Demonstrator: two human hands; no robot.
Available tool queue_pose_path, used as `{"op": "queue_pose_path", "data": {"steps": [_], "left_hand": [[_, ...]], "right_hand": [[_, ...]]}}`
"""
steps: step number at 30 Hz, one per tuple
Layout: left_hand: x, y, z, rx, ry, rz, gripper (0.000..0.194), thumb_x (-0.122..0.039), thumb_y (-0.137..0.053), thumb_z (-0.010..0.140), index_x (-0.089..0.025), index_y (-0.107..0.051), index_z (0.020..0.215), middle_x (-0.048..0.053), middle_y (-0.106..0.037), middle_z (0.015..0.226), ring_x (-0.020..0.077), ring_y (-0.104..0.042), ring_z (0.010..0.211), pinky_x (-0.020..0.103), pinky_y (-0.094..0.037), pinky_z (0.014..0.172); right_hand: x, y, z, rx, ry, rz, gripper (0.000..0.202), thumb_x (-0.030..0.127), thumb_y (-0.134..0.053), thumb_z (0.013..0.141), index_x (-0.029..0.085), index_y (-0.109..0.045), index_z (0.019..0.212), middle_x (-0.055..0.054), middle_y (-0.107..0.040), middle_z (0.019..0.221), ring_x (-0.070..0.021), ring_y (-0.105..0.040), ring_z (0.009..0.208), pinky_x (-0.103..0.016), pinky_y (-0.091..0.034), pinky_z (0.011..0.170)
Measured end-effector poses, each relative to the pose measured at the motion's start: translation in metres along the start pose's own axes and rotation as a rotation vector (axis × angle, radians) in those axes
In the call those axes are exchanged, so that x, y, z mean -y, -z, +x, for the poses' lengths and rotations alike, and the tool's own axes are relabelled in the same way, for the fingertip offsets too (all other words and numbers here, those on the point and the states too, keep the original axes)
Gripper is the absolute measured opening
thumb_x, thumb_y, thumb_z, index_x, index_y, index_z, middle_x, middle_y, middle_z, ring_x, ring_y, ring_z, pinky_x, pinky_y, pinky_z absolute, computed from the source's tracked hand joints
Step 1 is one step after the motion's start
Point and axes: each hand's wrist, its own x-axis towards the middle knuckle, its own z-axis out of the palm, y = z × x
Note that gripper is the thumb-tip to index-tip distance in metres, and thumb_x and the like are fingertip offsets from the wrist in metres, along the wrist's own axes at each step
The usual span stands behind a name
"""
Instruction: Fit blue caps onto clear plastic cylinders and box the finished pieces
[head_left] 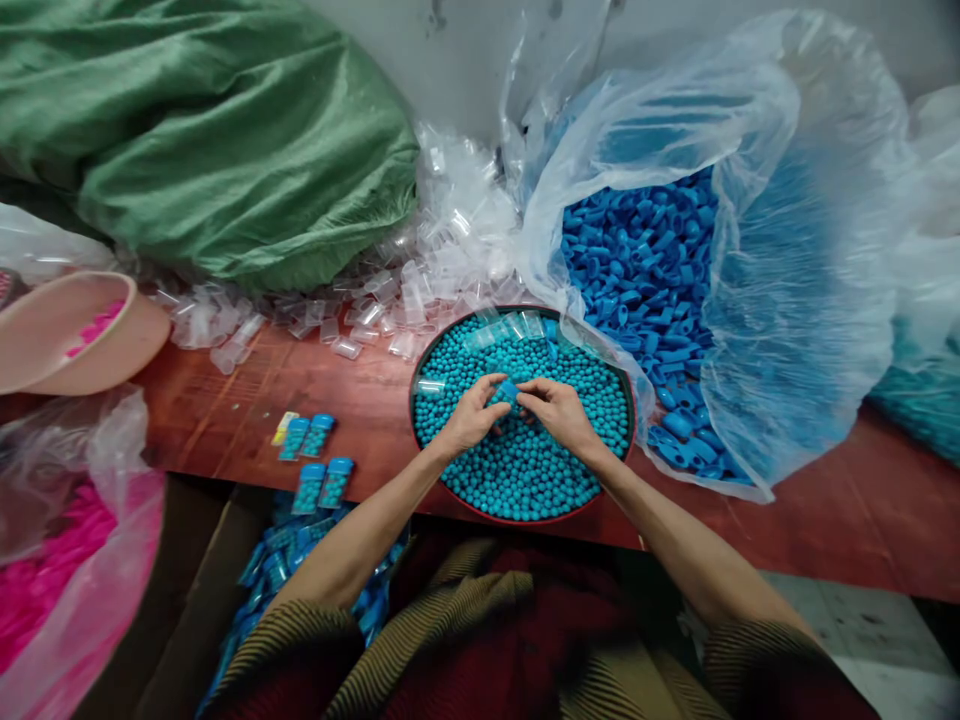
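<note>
A: Over the round tray of turquoise beads, a small blue-topped container is being gripped by fingertips!

B: From one side by the left hand, from the other by the right hand.

A: Clear tubes are strewn across the tray's far edge, and more are heaped behind, beside the green sack.

B: To the right, blue pieces are seen inside a translucent bag, its mouth spread wide.

A: And left of the tray, four filled containers are set in two pairs on the red table!

B: Farther left, pink pieces are held by a pale bowl.
</note>
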Motion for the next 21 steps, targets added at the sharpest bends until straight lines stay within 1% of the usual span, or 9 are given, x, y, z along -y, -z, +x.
{"op": "queue_pose_path", "data": {"steps": [2, 6, 8, 10, 12, 14, 16, 18, 21], "left_hand": [[-0.001, -0.002, -0.003, -0.029, -0.003, 0.004, 0.052, -0.024, -0.058, 0.073, -0.017, -0.044, 0.123, 0.009, -0.054, 0.111, 0.0157, -0.055, 0.081, 0.017, -0.047, 0.045], [-0.001, -0.007, -0.007, -0.067, -0.010, 0.021, 0.037, -0.027, -0.056, 0.076, -0.017, -0.051, 0.111, 0.002, -0.056, 0.088, 0.0084, -0.049, 0.060, 0.015, -0.042, 0.040], [0.000, -0.011, -0.009, -0.111, -0.017, 0.013, 0.033, -0.027, -0.054, 0.077, -0.017, -0.051, 0.107, 0.001, -0.055, 0.085, 0.0058, -0.046, 0.053, 0.014, -0.039, 0.038], [0.000, -0.014, -0.009, -0.126, -0.014, -0.002, 0.035, -0.027, -0.054, 0.077, -0.017, -0.049, 0.109, 0.001, -0.056, 0.086, 0.0054, -0.045, 0.051, 0.016, -0.039, 0.038], [0.000, -0.015, -0.008, -0.092, -0.001, 0.012, 0.042, -0.025, -0.055, 0.075, -0.016, -0.046, 0.115, 0.002, -0.058, 0.089, 0.0069, -0.048, 0.054, 0.017, -0.041, 0.039], [-0.001, -0.014, -0.008, -0.071, -0.009, 0.071, 0.051, -0.022, -0.058, 0.072, -0.017, -0.044, 0.121, 0.004, -0.060, 0.095, 0.0091, -0.052, 0.060, 0.018, -0.044, 0.044], [-0.001, -0.012, -0.008, -0.087, -0.043, 0.133, 0.055, -0.021, -0.060, 0.071, -0.018, -0.044, 0.124, 0.005, -0.062, 0.102, 0.0100, -0.055, 0.066, 0.019, -0.046, 0.051], [-0.002, -0.012, -0.009, -0.093, -0.039, 0.137, 0.055, -0.020, -0.059, 0.072, -0.018, -0.046, 0.125, 0.005, -0.063, 0.103, 0.0086, -0.054, 0.062, 0.019, -0.046, 0.051], [-0.003, -0.016, -0.012, -0.095, 0.043, 0.050, 0.051, -0.021, -0.057, 0.072, -0.016, -0.048, 0.122, 0.003, -0.064, 0.093, 0.0047, -0.045, 0.047, 0.018, -0.039, 0.042]], "right_hand": [[0.003, 0.000, -0.005, -0.026, 0.048, -0.054, 0.019, 0.029, -0.057, 0.079, 0.019, -0.070, 0.089, 0.001, -0.067, 0.067, -0.0142, -0.061, 0.061, -0.027, -0.049, 0.062], [0.005, 0.001, -0.012, 0.027, 0.120, -0.089, 0.022, 0.027, -0.053, 0.081, 0.020, -0.071, 0.092, 0.001, -0.067, 0.066, -0.0134, -0.061, 0.061, -0.027, -0.048, 0.064], [0.003, 0.001, -0.013, 0.037, 0.115, -0.071, 0.022, 0.028, -0.053, 0.081, 0.020, -0.070, 0.094, 0.002, -0.067, 0.066, -0.0131, -0.061, 0.059, -0.027, -0.048, 0.063], [0.003, 0.001, -0.013, 0.008, 0.077, -0.044, 0.022, 0.030, -0.053, 0.081, 0.019, -0.069, 0.093, 0.001, -0.066, 0.066, -0.0128, -0.060, 0.058, -0.026, -0.047, 0.061], [0.004, 0.000, -0.012, -0.028, 0.023, 0.006, 0.023, 0.035, -0.055, 0.080, 0.017, -0.067, 0.087, 0.001, -0.065, 0.064, -0.0127, -0.059, 0.056, -0.026, -0.047, 0.058], [0.005, 0.000, -0.011, -0.067, -0.014, 0.062, 0.025, 0.039, -0.057, 0.078, 0.016, -0.066, 0.079, 0.001, -0.065, 0.062, -0.0130, -0.059, 0.055, -0.026, -0.046, 0.058], [0.008, -0.001, -0.011, -0.105, -0.022, 0.078, 0.026, 0.041, -0.059, 0.076, 0.017, -0.065, 0.074, 0.000, -0.065, 0.062, -0.0134, -0.060, 0.057, -0.026, -0.046, 0.059], [0.009, -0.002, -0.013, -0.120, -0.013, 0.058, 0.024, 0.040, -0.059, 0.077, 0.017, -0.065, 0.071, 0.000, -0.065, 0.062, -0.0136, -0.060, 0.058, -0.026, -0.046, 0.060], [0.009, -0.008, -0.021, -0.144, 0.027, -0.010, 0.022, 0.036, -0.056, 0.079, 0.017, -0.065, 0.071, 0.000, -0.065, 0.063, -0.0131, -0.057, 0.058, -0.025, -0.044, 0.060]]}}
